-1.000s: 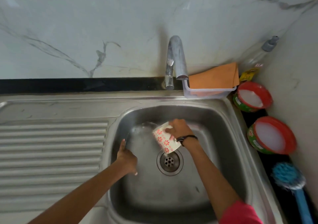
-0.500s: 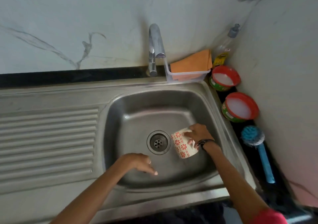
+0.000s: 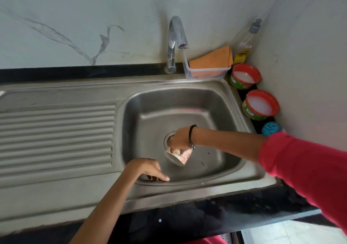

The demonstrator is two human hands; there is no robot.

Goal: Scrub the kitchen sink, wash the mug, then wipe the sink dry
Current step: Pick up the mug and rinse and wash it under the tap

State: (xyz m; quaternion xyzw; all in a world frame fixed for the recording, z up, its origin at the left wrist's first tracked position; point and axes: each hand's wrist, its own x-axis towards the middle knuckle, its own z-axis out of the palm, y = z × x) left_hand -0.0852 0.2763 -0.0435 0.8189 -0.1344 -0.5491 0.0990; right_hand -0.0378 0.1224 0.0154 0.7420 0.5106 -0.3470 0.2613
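Floral mug [image 3: 180, 156]: tilted, right hand [image 3: 180, 140] gripping it, fingers curling into its mouth, above the steel sink [image 3: 221, 101] basin just beside the drain. Left hand [image 3: 150, 169]: fingers relaxed, extending, holding nothing, touching the basin's near wall below the mug.

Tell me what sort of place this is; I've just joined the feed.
Most likely a home kitchen, at the sink. A steel sink with a ribbed drainboard sits under a tap on a marble-look wall, with two open tubs of white paste alongside. The right hand holds a flowered mug in the basin.
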